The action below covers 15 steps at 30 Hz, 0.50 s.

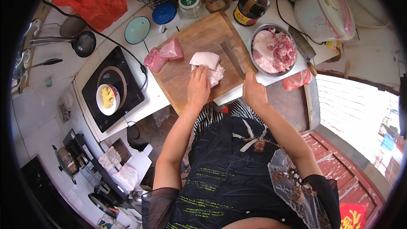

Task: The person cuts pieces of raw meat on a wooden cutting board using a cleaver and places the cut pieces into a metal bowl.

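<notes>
My left hand (199, 84) rests with its fingers on a pale, fatty piece of pork with skin (205, 59) on a wooden cutting board (178, 82). In my right hand (254, 89), at the board's right edge, is the handle of a knife. Its long blade (232, 56) lies over the board, to the right of the pork and apart from it. A leaner pink piece of raw meat (163, 53) lies at the board's left corner. Right of the board stands a metal bowl (251, 49) filled with cut raw meat and fat.
Left of the board is an induction cooktop (117, 108) bearing a white bowl of ginger (108, 99). Behind stand a light green dish (137, 30), a blue-lidded mug (164, 14), glass jars (190, 4) and a dark sauce bottle (253, 4). A cleaver (302, 46) lies near a rice cooker (324, 12).
</notes>
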Tool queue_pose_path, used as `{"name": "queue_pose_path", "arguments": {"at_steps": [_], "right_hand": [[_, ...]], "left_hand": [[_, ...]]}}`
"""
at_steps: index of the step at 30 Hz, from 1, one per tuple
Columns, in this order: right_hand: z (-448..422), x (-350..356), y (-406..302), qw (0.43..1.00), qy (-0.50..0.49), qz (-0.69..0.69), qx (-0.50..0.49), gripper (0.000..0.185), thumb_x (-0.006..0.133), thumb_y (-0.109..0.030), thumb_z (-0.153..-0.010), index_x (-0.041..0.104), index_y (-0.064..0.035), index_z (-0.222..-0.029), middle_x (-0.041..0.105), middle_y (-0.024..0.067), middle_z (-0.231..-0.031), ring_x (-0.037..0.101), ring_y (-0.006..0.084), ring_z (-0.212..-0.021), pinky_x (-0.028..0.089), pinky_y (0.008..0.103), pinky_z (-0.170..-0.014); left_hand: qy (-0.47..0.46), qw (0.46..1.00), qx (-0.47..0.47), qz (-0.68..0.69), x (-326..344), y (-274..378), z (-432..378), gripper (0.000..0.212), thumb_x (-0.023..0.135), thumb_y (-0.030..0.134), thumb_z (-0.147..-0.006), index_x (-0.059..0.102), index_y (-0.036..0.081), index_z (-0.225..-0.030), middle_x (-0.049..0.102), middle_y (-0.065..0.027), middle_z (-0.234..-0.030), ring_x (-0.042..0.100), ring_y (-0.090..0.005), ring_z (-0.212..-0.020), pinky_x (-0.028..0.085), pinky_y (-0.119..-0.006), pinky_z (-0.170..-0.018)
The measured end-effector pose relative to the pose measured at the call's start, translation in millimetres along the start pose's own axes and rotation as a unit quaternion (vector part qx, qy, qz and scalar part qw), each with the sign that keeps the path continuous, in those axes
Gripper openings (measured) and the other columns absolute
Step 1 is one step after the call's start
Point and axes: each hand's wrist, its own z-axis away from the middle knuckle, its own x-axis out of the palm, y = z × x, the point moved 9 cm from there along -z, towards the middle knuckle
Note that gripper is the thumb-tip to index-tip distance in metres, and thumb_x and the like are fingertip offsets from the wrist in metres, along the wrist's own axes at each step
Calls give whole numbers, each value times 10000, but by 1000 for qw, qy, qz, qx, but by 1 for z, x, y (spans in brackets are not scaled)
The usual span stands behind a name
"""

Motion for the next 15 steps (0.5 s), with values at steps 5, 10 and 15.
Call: {"name": "queue_pose_path", "arguments": {"at_steps": [5, 10, 15], "right_hand": [[0, -1, 0, 1000, 6, 6, 7, 218, 498, -145, -893, 366, -33, -1026, 565, 251, -941, 604, 470, -694, 505, 546, -624], [3, -8, 0, 1000, -13, 10, 20, 207, 479, -49, -833, 370, -11, -1005, 549, 232, -977, 634, 432, -743, 526, 507, -644], [1, -2, -1, 999, 29, 42, -3, 214, 523, -115, -848, 378, -23, -973, 562, 217, -896, 628, 412, -656, 522, 499, -568]], "left_hand": [[-7, 999, 27, -36, -1, 9, -3, 467, 562, -31, -761, 542, 52, -1221, 526, -160, -1171, 491, -359, -1092, 419, -424, -941], [-17, 1000, -15, -14, 3, 2, -23, 496, 567, -25, -716, 568, 76, -1202, 522, -141, -1182, 505, -339, -1071, 434, -437, -928], [-81, 986, 72, -129, 20, -5, -55, 553, 640, -3, -639, 575, 99, -1179, 547, -95, -1139, 507, -300, -1080, 407, -425, -938]]}}
